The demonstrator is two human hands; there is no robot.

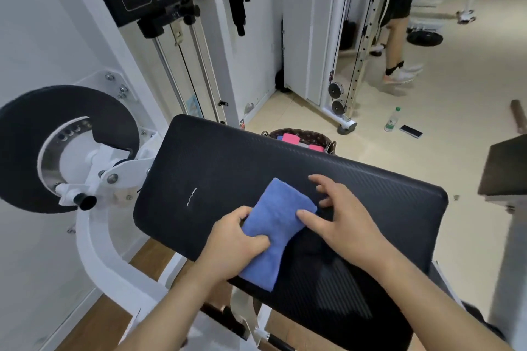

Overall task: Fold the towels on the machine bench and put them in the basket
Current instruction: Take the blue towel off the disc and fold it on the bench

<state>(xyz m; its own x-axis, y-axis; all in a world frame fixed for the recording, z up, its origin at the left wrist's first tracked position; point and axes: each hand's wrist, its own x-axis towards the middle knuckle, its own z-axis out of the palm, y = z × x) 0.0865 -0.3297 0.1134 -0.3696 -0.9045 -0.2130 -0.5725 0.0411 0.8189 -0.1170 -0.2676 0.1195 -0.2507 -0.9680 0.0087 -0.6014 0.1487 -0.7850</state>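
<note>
A folded blue towel (278, 219) lies on the black padded machine bench (228, 168), near its front edge. My left hand (236, 242) grips the towel's left side, thumb on top and fingers curled under the fold. My right hand (339, 216) rests on the towel's right edge with spread, nearly straight fingers; the thumb lies on the cloth. Behind the bench's far edge stands a dark patterned basket (310, 137) holding pink and blue folded towels (291, 138), partly hidden by the bench.
A white machine frame with a black round pad (42, 134) stands to the left. A bottle (392, 120) and a phone (410, 131) lie on the floor beyond. A person's legs (399, 48) stand at the back right. Another bench pad (504, 168) juts in from the right.
</note>
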